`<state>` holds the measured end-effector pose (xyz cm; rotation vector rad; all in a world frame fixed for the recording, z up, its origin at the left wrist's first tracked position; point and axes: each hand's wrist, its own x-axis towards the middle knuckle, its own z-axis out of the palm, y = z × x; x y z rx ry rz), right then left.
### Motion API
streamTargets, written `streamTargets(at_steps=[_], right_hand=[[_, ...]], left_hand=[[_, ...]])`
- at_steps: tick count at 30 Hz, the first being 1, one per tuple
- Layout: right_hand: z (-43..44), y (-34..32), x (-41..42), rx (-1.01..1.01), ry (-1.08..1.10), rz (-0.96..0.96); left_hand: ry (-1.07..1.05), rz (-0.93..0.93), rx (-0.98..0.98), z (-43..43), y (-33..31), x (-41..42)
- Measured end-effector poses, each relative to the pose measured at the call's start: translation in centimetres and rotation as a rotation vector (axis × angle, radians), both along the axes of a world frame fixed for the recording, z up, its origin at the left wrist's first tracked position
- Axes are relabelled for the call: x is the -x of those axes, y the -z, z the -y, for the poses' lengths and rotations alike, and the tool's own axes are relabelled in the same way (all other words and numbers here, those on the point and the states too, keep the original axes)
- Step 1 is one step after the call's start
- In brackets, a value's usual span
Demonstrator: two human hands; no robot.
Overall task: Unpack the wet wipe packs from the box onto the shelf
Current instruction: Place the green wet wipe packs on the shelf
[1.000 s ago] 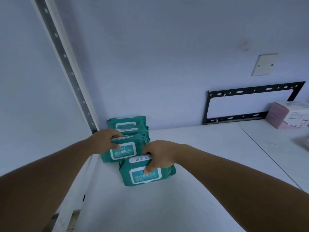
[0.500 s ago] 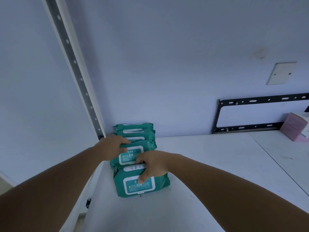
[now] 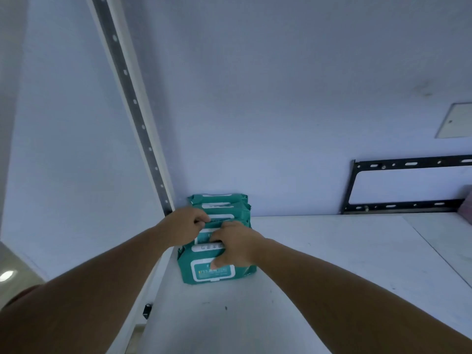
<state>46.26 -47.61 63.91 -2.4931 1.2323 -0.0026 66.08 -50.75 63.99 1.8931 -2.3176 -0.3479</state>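
Several teal wet wipe packs (image 3: 221, 204) stand in a row on the white shelf (image 3: 319, 251), at its far left against the wall. The nearest pack (image 3: 201, 273) leans at the front of the row, its white label facing me. My left hand (image 3: 182, 227) grips the top edge of a pack in the middle of the row. My right hand (image 3: 236, 245) is closed over the top of the nearest pack, thumb on its label. The box is out of view.
A slotted metal shelf upright (image 3: 132, 103) runs up the wall left of the packs. A black metal bracket (image 3: 408, 187) is fixed to the wall at the right. A pale wall plate (image 3: 454, 121) sits above it. A pink object (image 3: 467, 208) shows at the right edge.
Both hands have pushed the front packs back toward the wall, closing the row up. The hands are closer together now. The camera has swung left, so the pink box has nearly left the view.
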Motion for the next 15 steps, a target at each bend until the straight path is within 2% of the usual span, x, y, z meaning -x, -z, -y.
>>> streamTargets(at_steps=[1, 5, 9, 15], right_hand=[[0.0, 0.2, 0.1, 0.04, 0.028, 0.021], [-0.1, 0.3, 0.1, -0.009, 0.154, 0.146], [0.0, 0.0, -0.2, -0.016, 0.145, 0.096], [-0.5, -0.3, -0.1, 0.136, 0.146, -0.067]], left_hand=[[0.001, 0.0, -0.004, -0.2, -0.1, 0.1], [-0.023, 0.01, -0.024, -0.8, -0.2, 0.5], [-0.036, 0.061, -0.019, -1.2, 0.1, 0.5], [-0.003, 0.119, -0.052, -2.7, -0.4, 1.1]])
